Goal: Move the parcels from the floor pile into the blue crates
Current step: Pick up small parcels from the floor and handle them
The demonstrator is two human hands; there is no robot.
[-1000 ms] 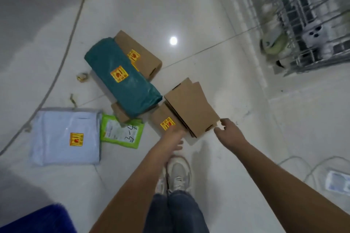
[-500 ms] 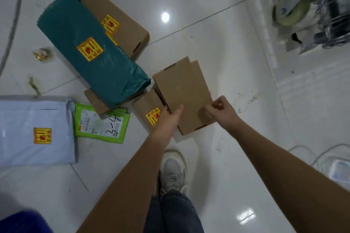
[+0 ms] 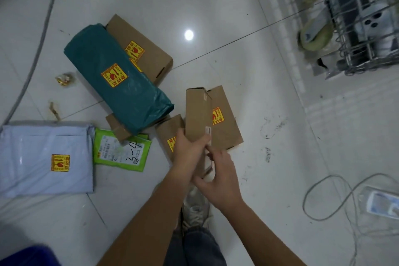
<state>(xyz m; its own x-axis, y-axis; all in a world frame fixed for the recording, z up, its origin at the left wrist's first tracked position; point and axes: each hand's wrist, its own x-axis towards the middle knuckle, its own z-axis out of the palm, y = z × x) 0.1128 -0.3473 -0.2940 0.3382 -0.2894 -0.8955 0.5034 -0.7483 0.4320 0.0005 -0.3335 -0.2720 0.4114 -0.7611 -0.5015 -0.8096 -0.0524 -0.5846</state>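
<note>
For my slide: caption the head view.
Both hands, left and right, grip a narrow cardboard box above parcels piled on the floor.

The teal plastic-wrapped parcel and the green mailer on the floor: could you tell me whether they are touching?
Touching. The head view shows the lower end of the teal parcel overlapping the top edge of the green mailer, with no floor visible between them.

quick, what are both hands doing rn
left hand: grips the narrow cardboard box
right hand: holds the same box's near end
</note>
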